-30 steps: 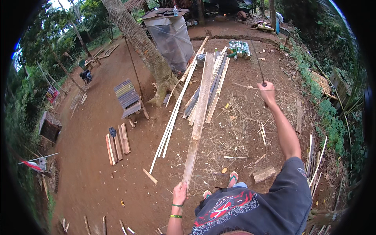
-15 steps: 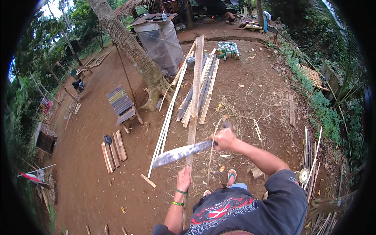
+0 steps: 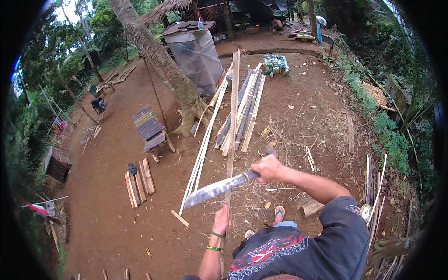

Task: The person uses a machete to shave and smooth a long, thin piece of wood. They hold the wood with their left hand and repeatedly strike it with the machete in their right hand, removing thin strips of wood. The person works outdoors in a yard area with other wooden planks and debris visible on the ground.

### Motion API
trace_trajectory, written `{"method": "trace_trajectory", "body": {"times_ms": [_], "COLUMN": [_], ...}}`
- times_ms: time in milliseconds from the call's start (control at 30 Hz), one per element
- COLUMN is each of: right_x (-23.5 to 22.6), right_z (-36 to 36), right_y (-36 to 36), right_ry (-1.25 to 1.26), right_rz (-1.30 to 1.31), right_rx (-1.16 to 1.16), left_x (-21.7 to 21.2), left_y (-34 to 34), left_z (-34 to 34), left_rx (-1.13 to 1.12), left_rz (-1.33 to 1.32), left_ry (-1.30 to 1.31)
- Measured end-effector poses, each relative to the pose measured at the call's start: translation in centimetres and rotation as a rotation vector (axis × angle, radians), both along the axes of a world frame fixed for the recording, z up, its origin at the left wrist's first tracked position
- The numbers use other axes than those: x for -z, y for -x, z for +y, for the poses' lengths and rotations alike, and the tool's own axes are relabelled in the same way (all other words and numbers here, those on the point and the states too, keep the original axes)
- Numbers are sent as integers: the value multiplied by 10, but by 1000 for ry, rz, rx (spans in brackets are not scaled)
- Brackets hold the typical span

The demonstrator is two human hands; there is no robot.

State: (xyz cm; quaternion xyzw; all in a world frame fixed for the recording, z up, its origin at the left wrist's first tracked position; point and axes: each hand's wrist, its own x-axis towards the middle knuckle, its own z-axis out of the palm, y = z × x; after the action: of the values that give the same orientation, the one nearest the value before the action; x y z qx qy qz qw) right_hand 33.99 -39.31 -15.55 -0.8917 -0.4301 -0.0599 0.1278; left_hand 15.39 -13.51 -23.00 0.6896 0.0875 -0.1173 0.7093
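Note:
My left hand (image 3: 222, 219) is closed round the lower part of a long split bamboo slat (image 3: 233, 116), which stretches away from me and up the middle of the view. In my right hand (image 3: 267, 169) is the dark handle of a machete (image 3: 215, 189). Its broad, mottled grey blade points left and crosses the slat just above my left hand. Whether the edge bites into the slat cannot be made out. Thin shavings (image 3: 254, 193) lie about on the dirt under the blade.
Beyond the slat lie several bamboo strips (image 3: 254, 112) beside a leaning tree trunk (image 3: 163, 60). A small slatted stand (image 3: 149, 127) and short planks (image 3: 147, 175) are at left. A log piece (image 3: 311, 208) lies by my feet. Green-and-white cans or bottles (image 3: 276, 63) sit farther off.
A thin strip that hung down beside the machete's handle end no longer shows there. The blade still crosses the slat, and both hands keep their holds. The whole view has shifted slightly.

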Motion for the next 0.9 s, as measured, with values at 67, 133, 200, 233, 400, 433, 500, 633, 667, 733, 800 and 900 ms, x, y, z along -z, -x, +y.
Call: {"method": "trace_trajectory", "body": {"times_ms": [67, 133, 200, 233, 400, 433, 500, 633, 667, 733, 800, 900], "right_x": [-35, -80, -89, -84, -4, -3, -10, -23, -25, -30, -47, -40], "right_z": [-33, -77, -76, -61, -13, -19, -42, -79, -82, -87, -108, -101], "right_y": [-71, -114, -109, -95, 23, 17, -4, -31, -35, -45, -65, -65], "right_ry": [-228, -448, -403, -319, -29, 0, 27, 48, 49, -13, -203, -279], "right_rz": [-101, -78, -86, -49, -58, -37, -71, -208, -239, -131, -80, -48], "right_rx": [329, 527, 498, 440, 7, 14, 48, 91, 92, 303, 647, 581], "left_x": [2, -8, 0, 2, 11, 12, 10, -7, -6, -5, 6, 18], "left_y": [6, 2, 0, -7, -30, -30, -30, -35, -34, -31, -18, -7], "left_z": [0, -14, -17, -17, -15, -16, -13, -9, -9, -9, -14, -20], "left_rx": [7, 63, 90, 66, 75, 102, 118, 91, 91, 99, 130, 126], "left_rz": [-14, -1, 3, 15, 43, 23, 12, 28, 33, 51, 83, 134], "left_ry": [-21, -13, 59, 63, 83, 82, 63, 53, 93, 171, 135, 150]}}
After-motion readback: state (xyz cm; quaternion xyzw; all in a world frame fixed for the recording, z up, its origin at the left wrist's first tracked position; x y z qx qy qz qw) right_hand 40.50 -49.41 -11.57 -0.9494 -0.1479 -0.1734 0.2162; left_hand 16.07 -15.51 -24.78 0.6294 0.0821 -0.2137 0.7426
